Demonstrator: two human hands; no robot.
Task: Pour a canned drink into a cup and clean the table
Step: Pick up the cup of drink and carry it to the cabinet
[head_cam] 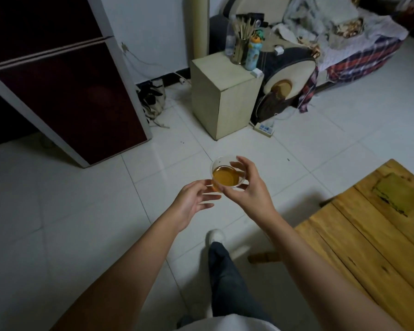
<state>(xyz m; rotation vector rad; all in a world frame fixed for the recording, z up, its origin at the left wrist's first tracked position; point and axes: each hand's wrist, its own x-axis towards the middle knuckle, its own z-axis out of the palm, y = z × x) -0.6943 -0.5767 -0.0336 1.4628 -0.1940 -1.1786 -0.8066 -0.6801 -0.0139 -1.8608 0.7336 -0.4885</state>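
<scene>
A clear plastic cup [227,174] holding amber drink is in the air above the white tiled floor, near the middle of the head view. My right hand [249,187] grips it by the rim, thumb on the near side and fingers over the far side. My left hand [193,201] is just left of the cup with palm up and fingers spread, its fingertips close to the cup's lower side; whether they touch is unclear. No can is in view.
A wooden table [373,240] fills the lower right. A beige box stand [221,96] with a bottle and a utensil holder stands ahead, a cluttered sofa [344,51] behind it. A dark red cabinet [65,91] is at left. My leg and white shoe [215,236] are below.
</scene>
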